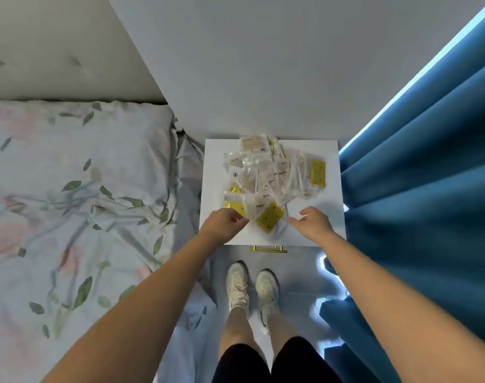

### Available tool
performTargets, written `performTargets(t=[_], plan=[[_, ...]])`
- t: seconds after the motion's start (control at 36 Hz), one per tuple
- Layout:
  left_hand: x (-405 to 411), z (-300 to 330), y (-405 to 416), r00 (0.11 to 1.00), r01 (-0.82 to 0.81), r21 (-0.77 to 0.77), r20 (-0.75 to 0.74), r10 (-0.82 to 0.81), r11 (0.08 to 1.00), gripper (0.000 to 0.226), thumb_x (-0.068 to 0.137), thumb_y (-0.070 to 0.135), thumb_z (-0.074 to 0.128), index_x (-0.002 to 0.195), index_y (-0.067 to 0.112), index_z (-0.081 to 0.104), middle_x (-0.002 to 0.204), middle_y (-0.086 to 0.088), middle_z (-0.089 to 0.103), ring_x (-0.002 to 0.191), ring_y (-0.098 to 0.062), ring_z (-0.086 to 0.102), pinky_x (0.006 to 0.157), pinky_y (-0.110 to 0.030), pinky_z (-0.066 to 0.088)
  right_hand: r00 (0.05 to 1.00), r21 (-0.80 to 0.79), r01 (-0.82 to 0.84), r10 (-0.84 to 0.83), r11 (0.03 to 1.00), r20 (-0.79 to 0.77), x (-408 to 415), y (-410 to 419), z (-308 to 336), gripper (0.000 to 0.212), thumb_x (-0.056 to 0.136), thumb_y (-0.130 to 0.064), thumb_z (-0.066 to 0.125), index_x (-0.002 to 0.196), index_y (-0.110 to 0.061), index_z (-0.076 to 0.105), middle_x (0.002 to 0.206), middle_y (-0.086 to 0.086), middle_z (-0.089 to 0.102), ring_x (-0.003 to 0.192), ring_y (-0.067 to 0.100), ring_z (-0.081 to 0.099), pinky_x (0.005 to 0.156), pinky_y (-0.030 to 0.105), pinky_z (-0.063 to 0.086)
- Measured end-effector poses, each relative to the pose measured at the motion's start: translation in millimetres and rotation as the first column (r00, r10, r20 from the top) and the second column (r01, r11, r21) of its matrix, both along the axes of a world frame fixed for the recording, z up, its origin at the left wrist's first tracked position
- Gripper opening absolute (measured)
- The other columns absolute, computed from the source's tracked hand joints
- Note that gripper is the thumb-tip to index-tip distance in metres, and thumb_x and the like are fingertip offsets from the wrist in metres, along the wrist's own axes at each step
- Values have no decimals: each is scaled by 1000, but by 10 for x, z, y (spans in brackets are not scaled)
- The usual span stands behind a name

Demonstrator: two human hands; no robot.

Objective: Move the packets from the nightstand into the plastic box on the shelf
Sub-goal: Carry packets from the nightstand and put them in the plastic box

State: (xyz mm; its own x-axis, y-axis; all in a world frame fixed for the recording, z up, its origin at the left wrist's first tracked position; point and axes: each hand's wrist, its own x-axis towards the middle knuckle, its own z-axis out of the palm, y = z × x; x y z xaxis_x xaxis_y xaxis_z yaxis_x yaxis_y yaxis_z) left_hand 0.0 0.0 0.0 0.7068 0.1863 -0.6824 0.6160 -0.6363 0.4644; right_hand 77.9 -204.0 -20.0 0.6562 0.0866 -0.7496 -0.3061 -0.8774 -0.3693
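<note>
White nightstand, centre frame, carries heaped packets.
We note left hand curled, pinching a packet edge; right hand loosely open, holding nothing.

Nightstand front right bare; bed left, curtain right.

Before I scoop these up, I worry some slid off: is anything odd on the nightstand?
The packets lie in a loose, overlapping heap on the nightstand, several askew. None has visibly fallen off.
</note>
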Motion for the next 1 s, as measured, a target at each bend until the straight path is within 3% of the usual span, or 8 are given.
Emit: performTargets(t=[0.11,0.22,0.33,0.47,0.64,0.78,0.86,1.0], plan=[[113,-388,-105,996,-84,-99,-37,80,992,30,94,35,55,110,11,64,97,-6,73,87,-17,63,74,-25,44,991,-8,116,-116,993,-71,-1,105,-422,62,92,-37,58,139,-2,38,137,17,50,125,32,48,95,32,40],[169,-765,-229,983,-177,-77,32,180,981,40,91,31,61,124,10,57,128,-10,51,107,-24,59,91,-27,44,993,-64,101,-104,993,-60,26,204,-739,45,94,-28,56,125,3,47,127,21,54,117,35,52,82,29,41],[229,-961,-348,956,-234,-24,174,234,972,46,89,21,65,130,7,50,139,-11,30,123,-24,45,102,-26,37,987,-41,155,-156,987,-34,64,296,-894,46,94,-21,57,130,4,45,130,21,52,118,36,51,89,33,42],[264,-1177,-483,970,-197,-40,138,201,980,51,84,20,69,129,8,47,133,-11,36,116,-25,49,94,-26,42,982,-11,189,-189,982,1,77,372,-1065,41,85,-33,66,111,-3,59,111,21,60,106,36,56,90,43,49],[319,-1281,-698,929,-353,-102,79,361,930,61,80,27,73,125,6,38,129,-12,39,109,-28,50,79,-27,40,962,60,269,-271,961,17,31,456,-1141,49,81,-35,71,121,-10,57,116,16,60,106,32,58,93,44,49],[333,-1336,-689,869,-486,-136,36,494,864,55,76,33,78,113,10,44,113,-3,49,96,-17,50,78,-26,41,928,133,368,-373,920,10,1,431,-1086,36,87,-19,65,120,-8,55,117,12,59,94,18,52,77,25,38],[311,-1352,-643,825,-559,-215,-47,563,801,50,73,32,81,102,14,44,101,0,53,94,-17,54,80,-27,46,912,182,407,-410,895,-22,-11,424,-1061,29,90,-17,61,117,-8,55,115,10,62,99,22,55,78,27,41],[242,-1366,-564,762,-634,-335,-114,638,697,54,71,26,83,107,14,45,109,-5,58,101,-21,60,89,-38,53,899,273,437,-430,857,-88,-54,409,-1032,31,90,-16,61,120,-10,55,116,8,62,95,17,55,80,27,44]])
